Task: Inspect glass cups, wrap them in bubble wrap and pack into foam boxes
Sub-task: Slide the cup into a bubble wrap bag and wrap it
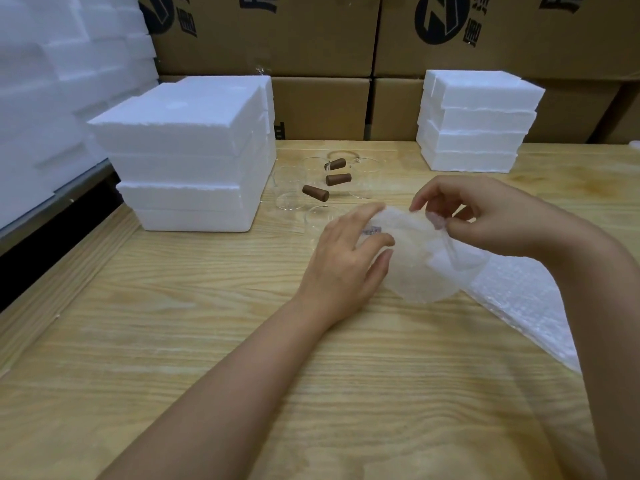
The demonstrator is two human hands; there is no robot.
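Note:
A glass cup wrapped in bubble wrap lies on the wooden table between my hands. My left hand holds its left side with the fingers curled round the bundle. My right hand pinches the top edge of the wrap. The loose sheet of bubble wrap trails to the right under my right forearm. Several bare glass cups with brown handles stand behind the bundle.
A stack of white foam boxes stands at the left, a smaller stack at the back right. More foam is piled at the far left. Cardboard cartons line the back.

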